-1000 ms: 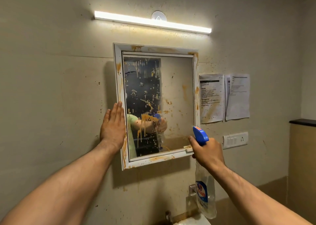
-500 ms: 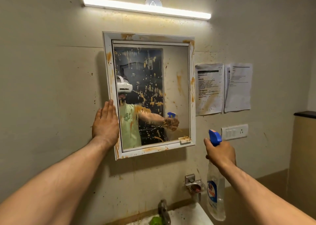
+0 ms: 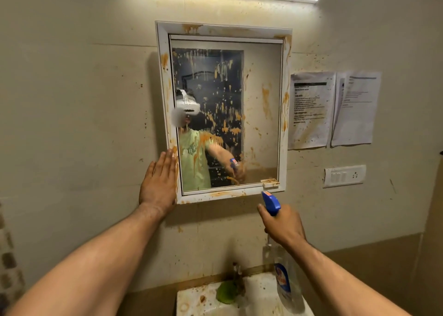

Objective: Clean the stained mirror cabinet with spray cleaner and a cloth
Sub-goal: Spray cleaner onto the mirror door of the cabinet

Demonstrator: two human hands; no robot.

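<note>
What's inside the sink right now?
A green lump, likely the cloth, beside the tap, plus brown stains. The spray bottle in the right hand covers the right side of the sink; its bottom is out of frame.

Left arm (image 3: 96, 255): bare, stretched forward and up from the lower left.
Left grip (image 3: 158, 183): flat, fingers straight and together, pointing up, back of the hand toward the camera.
Right arm (image 3: 335, 279): bare, reaching forward from the lower right.
Right grip (image 3: 282, 224): fingers curled round the neck of the spray bottle (image 3: 286, 287).

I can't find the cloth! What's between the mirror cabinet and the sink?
Head view: just stained wall and the tap. A green lump, maybe the cloth, lies in the sink beside the tap.
</note>
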